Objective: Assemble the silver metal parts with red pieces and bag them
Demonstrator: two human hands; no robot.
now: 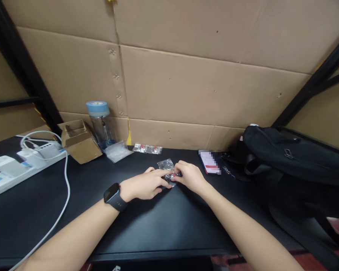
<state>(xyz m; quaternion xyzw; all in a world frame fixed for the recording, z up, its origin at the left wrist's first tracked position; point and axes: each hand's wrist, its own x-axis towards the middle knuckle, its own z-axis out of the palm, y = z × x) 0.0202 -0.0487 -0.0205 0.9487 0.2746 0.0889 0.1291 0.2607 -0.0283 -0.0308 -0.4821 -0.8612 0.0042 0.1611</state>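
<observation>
left grip [147, 183]: held palm down, fingers loosely spread, with the tips set against the clear packet [165, 164].
right grip [190, 175]: narrowed to a pinch on a small red-and-dark piece [175, 174], most of which is covered by the fingers.
clear packet: found on the black surface [158, 233], under and between both sets of fingertips; whether the piece lies inside or outside the film cannot be told.
handling: best done, it is judged, with the film kept pressed flat by the left fingers while the pinch is worked slowly; by a hard tug the slick film could be slid away, or the piece dropped.
sight line: better kept if the left fingertips are set to the packet's edge, so that the piece is not hidden.
phone [209, 163]: laid to the right, well apart from the work.
packet strip [147, 149]: laid beyond the hands, near the cardboard wall [172, 82], with red bits seen in it.
</observation>
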